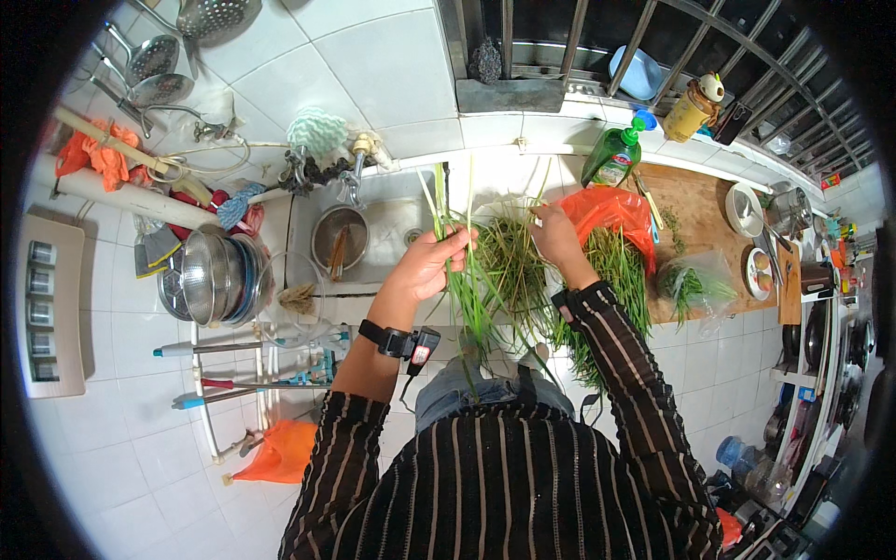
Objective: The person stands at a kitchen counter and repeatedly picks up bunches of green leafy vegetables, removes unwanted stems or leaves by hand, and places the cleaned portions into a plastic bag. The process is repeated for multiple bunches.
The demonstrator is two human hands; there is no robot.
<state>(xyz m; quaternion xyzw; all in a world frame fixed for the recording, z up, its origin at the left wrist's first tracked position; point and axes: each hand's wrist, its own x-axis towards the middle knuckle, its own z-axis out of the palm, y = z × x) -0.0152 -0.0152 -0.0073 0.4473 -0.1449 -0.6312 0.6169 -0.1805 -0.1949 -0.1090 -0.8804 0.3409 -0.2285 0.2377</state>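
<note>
My left hand (435, 262) grips a small bunch of long green chive-like stalks (472, 301) in front of the sink's right side. Their pale ends point up toward the wall, while the green leaves hang down toward my legs. My right hand (560, 241) is over the right edge of a tangled heap of yellowish-green leaves (514, 255); whether its fingers pinch a strand is unclear. To the right of that heap, a larger bundle of green stalks (619, 273) sticks out of a red plastic bag (616, 213) and droops over the counter's front edge.
A metal sink (392, 213) holds a steel pot (340, 241) with chopsticks. Behind the red bag stands a green pump bottle (614, 157). On the wooden board (700, 203) are a bagged bunch of greens (696, 283) and a white bowl (743, 210). Steel colanders (210, 276) stack left.
</note>
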